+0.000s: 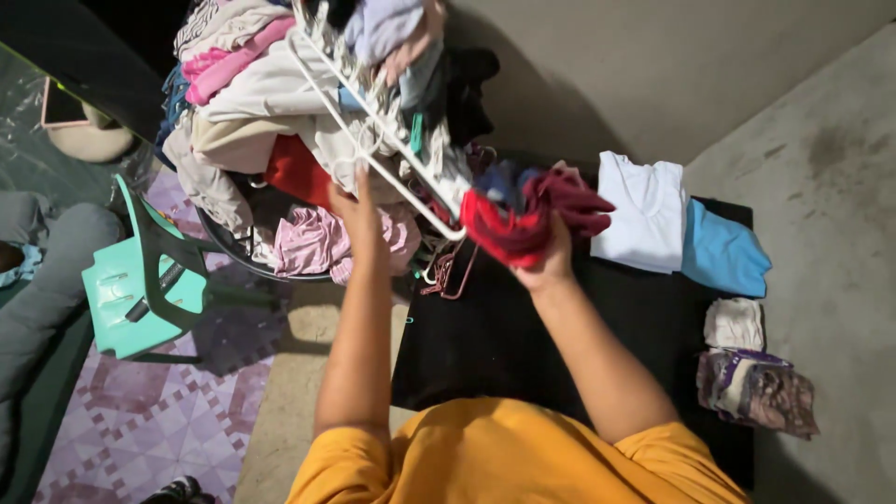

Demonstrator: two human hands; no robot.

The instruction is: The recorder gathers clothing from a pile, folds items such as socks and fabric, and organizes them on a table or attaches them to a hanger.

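Black mat point(485, 345) bears white shirt point(644, 210), blue garment point(723, 254), folded cloths point(756, 387).

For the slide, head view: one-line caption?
Left hand grips a white hanger rack of clothes; right hand holds a red garment over a black mat.

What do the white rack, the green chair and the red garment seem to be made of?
White rack: probably coated wire, thin smooth bars.
Green chair: moulded plastic, glossy one-piece shape.
Red garment: soft fabric, bunched in the right hand.

Head view, steeply downward, close overhead.
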